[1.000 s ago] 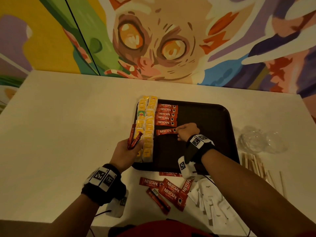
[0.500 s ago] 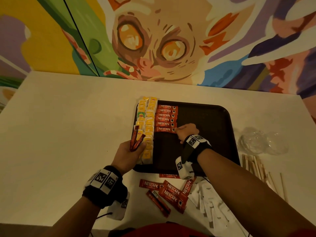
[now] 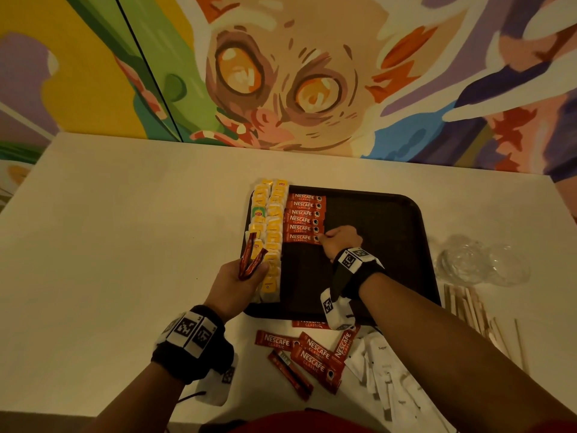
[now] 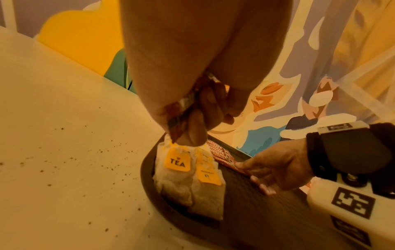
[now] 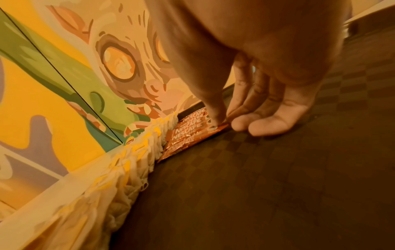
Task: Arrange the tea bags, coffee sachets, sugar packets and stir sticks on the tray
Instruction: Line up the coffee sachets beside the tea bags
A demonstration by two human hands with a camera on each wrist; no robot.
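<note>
A black tray (image 3: 374,220) holds two columns of yellow-tagged tea bags (image 3: 271,232) along its left edge, with a column of red coffee sachets (image 3: 304,214) beside them. My right hand (image 3: 337,242) pinches the right end of the nearest sachet (image 3: 300,238), which lies flat at the column's near end. In the right wrist view the thumb tip sits on that sachet (image 5: 192,135) and the fingertips (image 5: 235,111) touch its end. My left hand (image 3: 246,273) grips a few upright red sachets (image 3: 251,257) over the tea bags (image 4: 177,169).
Loose coffee sachets (image 3: 309,354) lie on the table in front of the tray. White sugar packets (image 3: 384,370) are spread to their right. Wooden stir sticks (image 3: 468,307) and crumpled clear plastic (image 3: 480,264) lie right of the tray. Dark specks dot the table (image 4: 64,169).
My right hand has slid the tilted sachet up into line at the near end of the column. My left hand has risen slightly with its sachets.
</note>
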